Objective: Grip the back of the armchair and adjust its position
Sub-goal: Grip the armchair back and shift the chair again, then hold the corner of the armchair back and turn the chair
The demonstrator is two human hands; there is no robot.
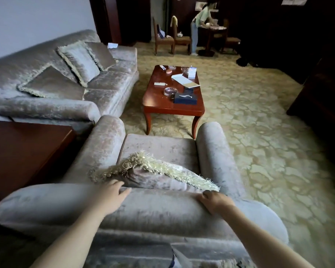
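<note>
We are standing behind the grey-beige velvet armchair (162, 209), sitting on patterned carpet (259, 132) facing the red-brown wooden bench (162, 105). Our right hand (215, 201) is curling its fingers over the rolled back. Our left hand (112, 196) is lying flat, fingers straight. Next, we judge: left closing, then shifting.

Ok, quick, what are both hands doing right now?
Left hand: open, fingers flat on the armchair back.
Right hand: curled over the armchair back, gripping it.
</note>
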